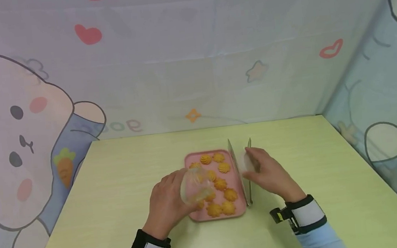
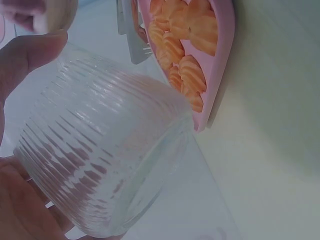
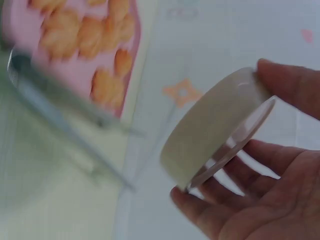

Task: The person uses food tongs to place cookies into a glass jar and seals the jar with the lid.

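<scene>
My left hand grips a clear ribbed glass jar, its fingers and thumb curled round the side. The jar is tilted over the left part of a pink tray and looks see-through and empty. Several golden, swirled piped cookies are spread over the tray. Right of it, my right hand holds a round, whitish lid by its rim, thumb on one side and fingers on the other. Below that hand, metal tongs lie along the tray's right edge, spread apart at the far end.
The pale yellow table extends around the tray on all sides. A printed cloth with a cartoon animal and hearts hangs behind the table, and another printed cloth stands along the right side.
</scene>
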`<action>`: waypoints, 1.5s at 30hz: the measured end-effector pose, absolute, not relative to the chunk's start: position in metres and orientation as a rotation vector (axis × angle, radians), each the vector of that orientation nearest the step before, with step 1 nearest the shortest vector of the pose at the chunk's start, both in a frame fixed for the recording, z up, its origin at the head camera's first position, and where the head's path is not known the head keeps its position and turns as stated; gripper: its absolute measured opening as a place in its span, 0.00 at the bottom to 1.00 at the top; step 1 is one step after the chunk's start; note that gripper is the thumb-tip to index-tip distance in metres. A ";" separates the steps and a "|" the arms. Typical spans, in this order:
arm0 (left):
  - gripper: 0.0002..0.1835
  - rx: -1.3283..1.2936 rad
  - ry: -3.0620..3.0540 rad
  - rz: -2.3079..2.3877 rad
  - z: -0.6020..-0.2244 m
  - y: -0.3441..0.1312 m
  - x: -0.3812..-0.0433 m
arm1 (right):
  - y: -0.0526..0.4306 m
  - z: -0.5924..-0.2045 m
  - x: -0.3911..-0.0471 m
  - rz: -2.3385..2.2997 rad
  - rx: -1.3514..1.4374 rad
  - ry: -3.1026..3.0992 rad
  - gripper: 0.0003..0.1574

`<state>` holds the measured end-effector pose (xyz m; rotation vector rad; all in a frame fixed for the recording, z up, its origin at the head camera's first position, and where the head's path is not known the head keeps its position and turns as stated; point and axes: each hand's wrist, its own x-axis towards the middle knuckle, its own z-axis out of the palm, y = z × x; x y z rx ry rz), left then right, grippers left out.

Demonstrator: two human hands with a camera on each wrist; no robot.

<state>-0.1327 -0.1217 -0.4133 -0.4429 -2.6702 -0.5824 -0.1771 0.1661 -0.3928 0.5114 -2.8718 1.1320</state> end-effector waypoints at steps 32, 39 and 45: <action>0.48 -0.301 -2.598 -0.682 -0.407 -0.144 -0.142 | 0.252 -0.460 -0.200 0.441 0.106 -3.194 0.35; 0.46 -0.263 -2.576 -0.750 -0.407 -0.148 -0.147 | 0.246 -0.455 -0.197 0.465 0.116 -3.103 0.48; 0.47 -0.182 -2.560 -0.838 -0.407 -0.153 -0.153 | 0.223 -0.436 -0.190 0.622 0.143 -2.995 0.46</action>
